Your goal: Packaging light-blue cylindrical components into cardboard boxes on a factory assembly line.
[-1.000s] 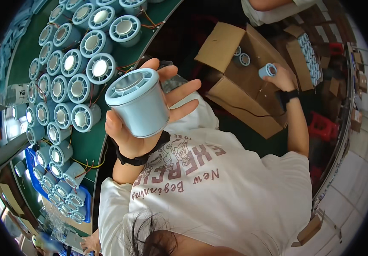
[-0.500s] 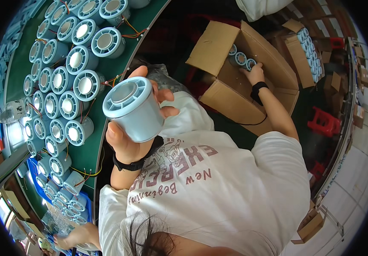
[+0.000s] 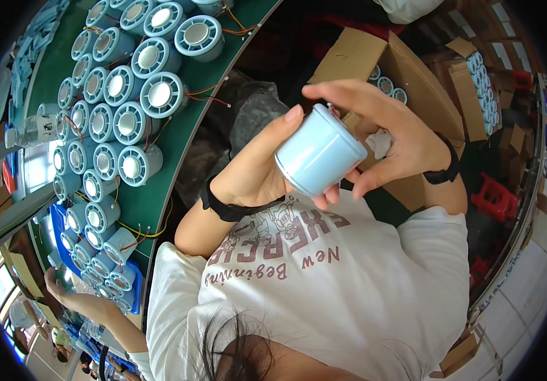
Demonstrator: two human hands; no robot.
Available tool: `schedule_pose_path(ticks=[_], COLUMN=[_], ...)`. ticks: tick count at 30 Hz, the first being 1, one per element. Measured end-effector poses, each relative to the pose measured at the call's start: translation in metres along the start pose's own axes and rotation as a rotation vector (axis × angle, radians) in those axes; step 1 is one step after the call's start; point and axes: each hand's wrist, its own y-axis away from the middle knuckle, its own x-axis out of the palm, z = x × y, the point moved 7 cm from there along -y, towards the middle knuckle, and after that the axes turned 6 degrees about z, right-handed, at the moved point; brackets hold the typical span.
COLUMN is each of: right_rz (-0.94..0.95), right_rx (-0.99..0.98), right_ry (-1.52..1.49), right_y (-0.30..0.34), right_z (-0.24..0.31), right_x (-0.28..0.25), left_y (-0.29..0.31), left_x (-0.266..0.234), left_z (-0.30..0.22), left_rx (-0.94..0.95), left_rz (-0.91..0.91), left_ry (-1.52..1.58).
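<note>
A light blue cylinder (image 3: 320, 152), probably a small fan or motor unit, lies tilted in front of my chest. My left hand (image 3: 257, 166) grips it, with the thumb along its upper side and fingertips showing below. My right hand (image 3: 407, 136) arches around its ribbed end, index finger and thumb spread, apart from the cylinder. A small crumpled white piece (image 3: 380, 143) sits within the right hand's curled fingers; its kind is unclear. Many matching units (image 3: 131, 122) stand on the green table (image 3: 181, 143) to the left, round silver centres upward, thin wires trailing off.
An open cardboard box (image 3: 422, 79) with several units inside stands at the far right, another filled box (image 3: 470, 95) beyond it. A blue tray (image 3: 135, 286) holds more units. A clear bottle (image 3: 39, 129) lies nearby. Another person's hand (image 3: 83, 301) reaches in lower left. A red stool (image 3: 495, 198) stands right.
My right hand has left the cardboard box and come up beside the cylinder. My left hand has carried the cylinder rightward and turned it, so its side now faces up.
</note>
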Motion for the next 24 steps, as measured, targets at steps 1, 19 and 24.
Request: schedule_pose_path(ticks=[1, 19, 24], right_rz=[0.069, -0.306, -0.566], right_rx=[0.011, 1.366, 1.227], right_ry=[-0.071, 0.424, 0.641], right_y=[-0.004, 0.302, 0.344], right_z=[0.0, -0.223, -0.297], right_x=[0.003, -0.109, -0.087], left_y=[0.001, 0.027, 0.059], left_x=[0.006, 0.105, 0.123], left_z=[0.006, -0.022, -0.021], left_rx=[-0.073, 1.065, 1.115], left_rz=[0.063, 0.464, 0.484], left_ry=[0.08, -0.939, -0.914])
